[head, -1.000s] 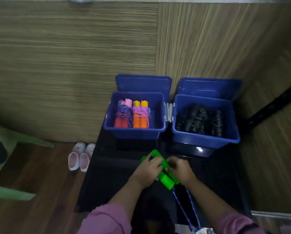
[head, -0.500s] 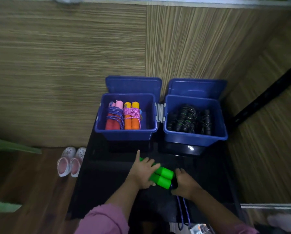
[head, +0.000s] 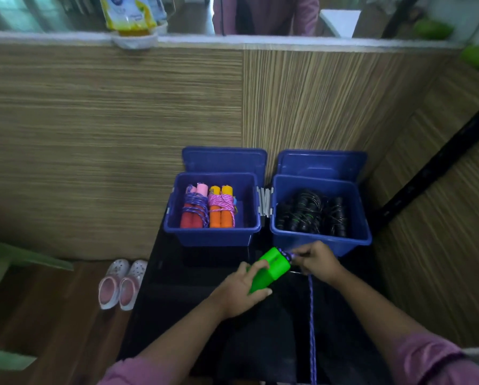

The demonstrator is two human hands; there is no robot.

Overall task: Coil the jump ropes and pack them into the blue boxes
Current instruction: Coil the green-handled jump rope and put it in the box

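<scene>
**Green handles in hand, two blue bins waiting**

Watching the head cam feed here. Biggest thing in view is the striped wood-grain wall panel (head: 107, 140) behind everything, then the glossy black table (head: 177, 295) I'm working over. At the back of the table sit two open blue plastic storage boxes side by side, lids propped up behind them. The left blue box (head: 212, 237) has two coiled ropes lying in it: a red-and-pink-handled one wrapped in purple cord (head: 194, 208) and, touching it, an orange-and-yellow-handled one wrapped in pink cord (head: 221, 208). The right blue box (head: 320, 241) holds a heap of black jump ropes (head: 310, 213); it's dark in there, so I can't count them.

On the floor to the left, a pair of pink-and-white clogs (head: 120, 284).

Just in front of the boxes, my left hand (head: 239, 291) is wrapped around the pair of bright green foam handles (head: 270, 269), held together above the table. My right hand (head: 317, 261) pinches the purple braided cord (head: 311, 315) right at the handle tops, and the cord drops straight down toward me.
</scene>
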